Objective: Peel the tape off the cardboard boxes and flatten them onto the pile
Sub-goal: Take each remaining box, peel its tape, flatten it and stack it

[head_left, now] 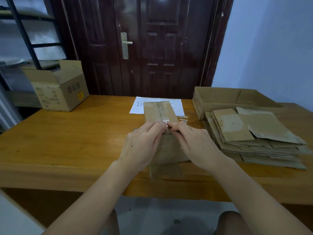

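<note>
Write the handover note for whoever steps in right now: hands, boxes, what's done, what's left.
Left hand: rests on the small cardboard box at table centre, fingertips at the clear tape on its seam.
Right hand: pinches the lifted tape end.
Done: a pile of flattened boxes lies on the table, on the right.
Left: peel this strip off, flatten the box, add it to the pile. An open shallow box sits behind the pile, and a large open carton at far left; I cannot tell whether either still needs doing.
</note>
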